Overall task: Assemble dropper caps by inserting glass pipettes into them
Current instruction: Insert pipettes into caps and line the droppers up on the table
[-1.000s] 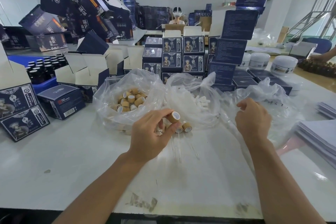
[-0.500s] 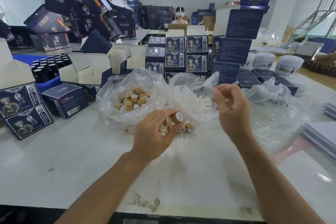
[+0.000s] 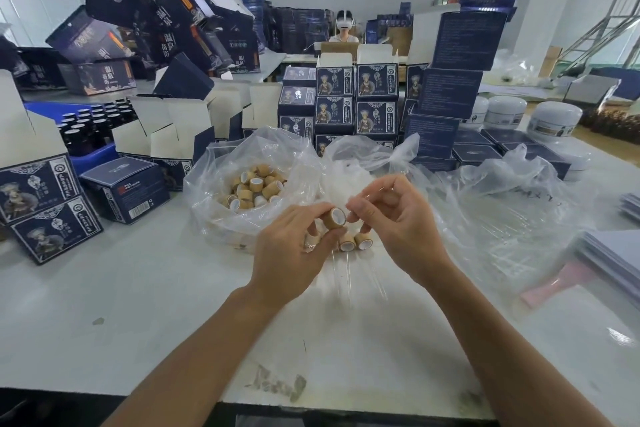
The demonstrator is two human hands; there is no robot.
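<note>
The left hand [image 3: 294, 246] pinches a small tan round dropper cap [image 3: 335, 217] just above the white desk [image 3: 121, 305], and the right hand [image 3: 398, 222] has its fingers [image 3: 356, 210] curled tight at the cap's open end; I cannot tell if they hold a thin clear glass pipette. Glass pipettes break easily, so hold one lightly near its top. Farther back, a clear plastic bag of tan caps [image 3: 254, 185] sits on the desk.

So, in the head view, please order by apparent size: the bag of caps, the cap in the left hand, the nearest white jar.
1. Bag of caps
2. White jar, though it stands farther away
3. Cap held by the left hand
</note>
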